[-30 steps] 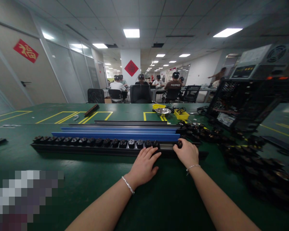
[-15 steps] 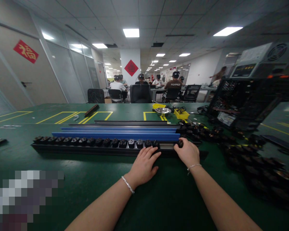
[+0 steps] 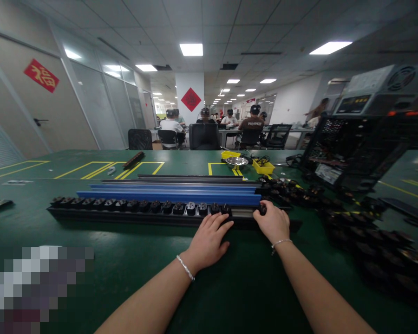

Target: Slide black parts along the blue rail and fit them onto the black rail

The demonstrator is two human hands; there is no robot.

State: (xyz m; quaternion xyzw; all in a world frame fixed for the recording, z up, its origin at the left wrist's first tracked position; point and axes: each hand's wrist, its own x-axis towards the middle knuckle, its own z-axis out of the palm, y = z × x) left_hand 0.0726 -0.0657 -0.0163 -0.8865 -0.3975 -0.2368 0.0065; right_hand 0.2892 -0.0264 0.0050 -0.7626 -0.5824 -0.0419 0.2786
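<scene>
A long black rail (image 3: 101, 215) lies across the green table, with a row of black socket modules (image 3: 155, 207) seated along its channel. My left hand (image 3: 211, 236) rests with fingers outstretched on the rail's front edge, touching it near the last modules of the row. Between my hands a bare metallic stretch of the channel (image 3: 241, 213) shows. My right hand (image 3: 273, 221) pinches a small black socket module (image 3: 263, 209) at the right part of the rail; the fingers partly hide it. Behind the rail lie blue profiles (image 3: 167, 197).
Heaps of black parts (image 3: 365, 236) cover the table's right side. A metal bowl (image 3: 237, 161) and a yellow bin (image 3: 263, 167) stand behind. A computer case (image 3: 344, 153) rises at right. A dark strip (image 3: 133, 160) lies back left. People (image 3: 254, 118) sit beyond.
Hardly anything differs: the view has shifted slightly. Both hands keep their places on the rail, the right one still pinching the module.
</scene>
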